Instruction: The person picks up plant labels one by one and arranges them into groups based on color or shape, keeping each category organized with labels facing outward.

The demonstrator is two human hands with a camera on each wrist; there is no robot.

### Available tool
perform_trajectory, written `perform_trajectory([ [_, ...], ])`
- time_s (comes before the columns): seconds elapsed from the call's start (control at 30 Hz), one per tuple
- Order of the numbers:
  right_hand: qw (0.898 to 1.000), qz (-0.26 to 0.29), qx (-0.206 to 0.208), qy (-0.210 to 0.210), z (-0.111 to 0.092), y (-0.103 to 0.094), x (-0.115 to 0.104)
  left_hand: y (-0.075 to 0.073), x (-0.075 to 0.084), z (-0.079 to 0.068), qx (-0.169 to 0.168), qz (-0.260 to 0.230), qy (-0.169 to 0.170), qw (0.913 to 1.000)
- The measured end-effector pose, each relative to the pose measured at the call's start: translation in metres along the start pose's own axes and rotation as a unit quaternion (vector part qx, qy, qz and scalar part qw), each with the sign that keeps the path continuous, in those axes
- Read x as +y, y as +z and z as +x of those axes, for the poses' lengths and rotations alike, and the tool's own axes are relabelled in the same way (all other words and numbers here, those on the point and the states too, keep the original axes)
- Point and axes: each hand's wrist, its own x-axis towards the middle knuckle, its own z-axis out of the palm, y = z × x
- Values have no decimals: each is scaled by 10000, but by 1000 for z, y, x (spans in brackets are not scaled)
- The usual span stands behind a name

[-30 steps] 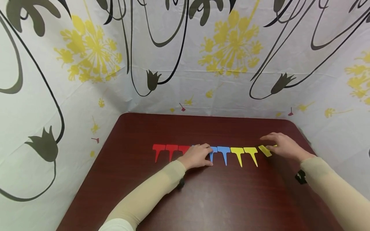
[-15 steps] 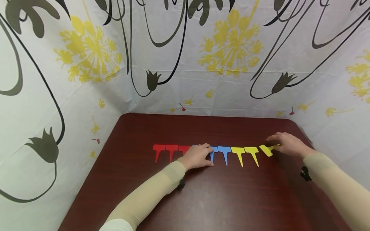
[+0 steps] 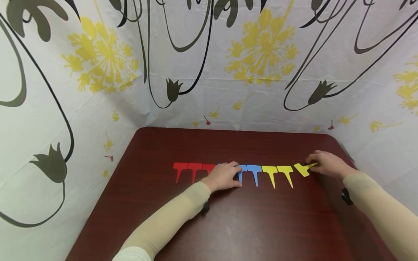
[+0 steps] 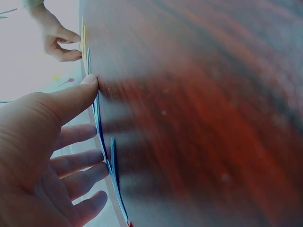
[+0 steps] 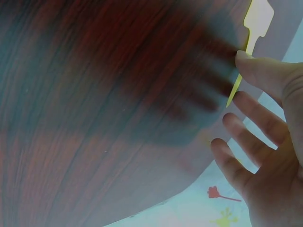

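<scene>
T-shaped plant labels lie in a row in the head view: red labels (image 3: 195,167), blue labels (image 3: 254,169) and yellow labels (image 3: 285,169). My left hand (image 3: 222,176) rests over the middle of the row and covers part of the red and blue ones. In the left wrist view its thumb and relaxed fingers (image 4: 78,135) touch the blue labels' edges. At the right end one yellow label (image 3: 302,169) lies tilted, its stem pointing right. My right hand (image 3: 328,164) pinches that stem near its tip; the right wrist view shows the thumb on the yellow stem (image 5: 250,46).
The dark red-brown table (image 3: 228,224) has rounded far corners. A white cloth (image 3: 202,98) printed with yellow flowers and dark tulips hangs behind it and along both sides.
My right hand has drawn back to the right along the tilted yellow label, so its stem now shows. My left hand has stayed in place over the row.
</scene>
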Motion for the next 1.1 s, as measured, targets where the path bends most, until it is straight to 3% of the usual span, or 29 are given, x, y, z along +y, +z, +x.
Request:
perform_trajectory([
  [0.6, 9999, -35, 88, 99, -9, 0, -2, 2, 0, -1, 88, 248, 112, 9996],
  [1.1, 9994, 267, 67, 215, -14, -4, 4, 1, 2, -1, 103, 220, 62, 9997],
])
